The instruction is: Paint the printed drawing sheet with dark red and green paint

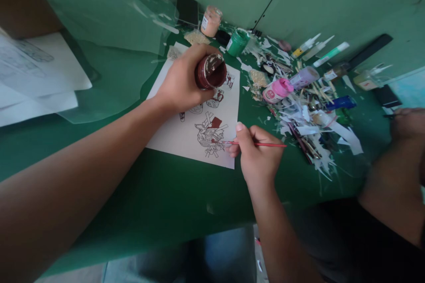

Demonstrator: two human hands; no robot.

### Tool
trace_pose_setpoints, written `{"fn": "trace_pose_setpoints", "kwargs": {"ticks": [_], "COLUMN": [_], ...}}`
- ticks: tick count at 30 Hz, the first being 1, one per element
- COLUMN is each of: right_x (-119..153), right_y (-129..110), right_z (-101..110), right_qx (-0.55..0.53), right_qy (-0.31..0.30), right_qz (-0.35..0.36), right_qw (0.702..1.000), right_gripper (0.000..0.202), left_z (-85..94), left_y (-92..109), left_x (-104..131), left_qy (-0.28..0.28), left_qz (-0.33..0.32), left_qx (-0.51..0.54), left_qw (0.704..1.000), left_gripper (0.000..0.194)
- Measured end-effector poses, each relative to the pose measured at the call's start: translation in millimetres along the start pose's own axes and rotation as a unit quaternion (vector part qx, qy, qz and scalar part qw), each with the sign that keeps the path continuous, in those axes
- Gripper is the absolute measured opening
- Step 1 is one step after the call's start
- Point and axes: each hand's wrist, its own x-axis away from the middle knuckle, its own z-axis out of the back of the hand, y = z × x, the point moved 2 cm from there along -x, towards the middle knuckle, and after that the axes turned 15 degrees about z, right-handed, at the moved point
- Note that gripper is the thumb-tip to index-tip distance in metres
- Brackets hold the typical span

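- The left hand (179, 80) is curled around the side of a dark red jar (210, 74), its open mouth facing up toward the camera.
- The jar is over the upper part of the sheet (166, 135); whether it rests there or is lifted, I cannot tell.
- The right hand (262, 152) pinches a thin red brush (270, 145) between thumb and fingers, the tip at the lower drawing (210, 135).
- A dark red patch fills one block of that drawing, just above the tip.
- The sheet lies on the green bench (149, 203), with more drawings partly under the left hand.
- Beyond the left hand stand a peach jar (210, 25) and a green jar (237, 43).
- To the right, a pink bottle (277, 90) and a purple bottle (303, 78) sit among white scraps (308, 130).
- At the far right is another person's hand (410, 123), blurred.
- Papers (36, 82) lie at the left.
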Motion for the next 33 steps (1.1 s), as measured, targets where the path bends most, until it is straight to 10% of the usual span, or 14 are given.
{"fn": "trace_pose_setpoints", "kwargs": {"ticks": [33], "right_x": [0.4], "right_y": [0.3], "right_z": [-0.6], "right_qx": [-0.005], "right_qy": [-0.015], "right_qz": [0.005], "right_qw": [1.000], "right_gripper": [0.042], "left_z": [-1.2], "left_y": [-5.0], "left_x": [-1.6], "left_qy": [0.017], "left_qz": [-0.033], "left_qx": [-0.001], "left_qw": [0.999], "left_gripper": [0.055]}}
